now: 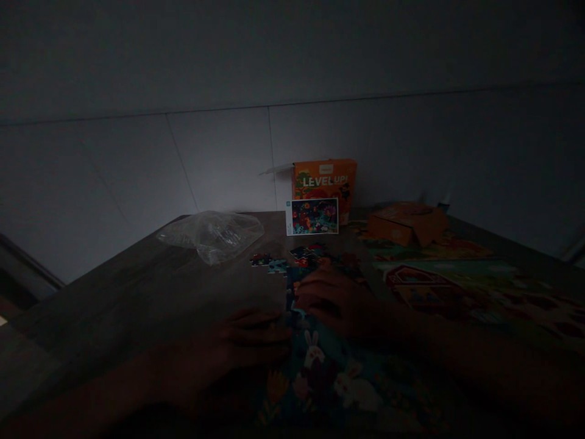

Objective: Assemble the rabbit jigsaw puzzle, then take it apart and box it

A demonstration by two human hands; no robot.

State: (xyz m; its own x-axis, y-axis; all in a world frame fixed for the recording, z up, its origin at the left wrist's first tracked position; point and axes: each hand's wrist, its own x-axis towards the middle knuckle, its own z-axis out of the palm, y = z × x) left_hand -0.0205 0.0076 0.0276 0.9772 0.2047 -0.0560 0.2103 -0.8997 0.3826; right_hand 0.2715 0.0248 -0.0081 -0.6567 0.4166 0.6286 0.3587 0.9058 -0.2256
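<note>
The scene is very dark. A partly assembled jigsaw puzzle (pixel 320 378) with white rabbits and flowers lies on the table in front of me. Along its left edge rests my left hand (pixel 256 335), its fingers stretched out flat and touching the puzzle's border. My right hand (pixel 336 299) is over the upper part of the puzzle, fingers bent and drawn together at its left side; what they hold, if anything, is hidden. Just beyond are joined puzzle pieces (pixel 269 263) and a further cluster of pieces (pixel 307 255).
A picture card (pixel 315 217) leans against an upright orange box (pixel 324 177) by the wall. A crumpled clear plastic bag (pixel 214 235) lies at the back left. To the right are an orange carton (pixel 406 224) and a farm-scene puzzle (pixel 457 292).
</note>
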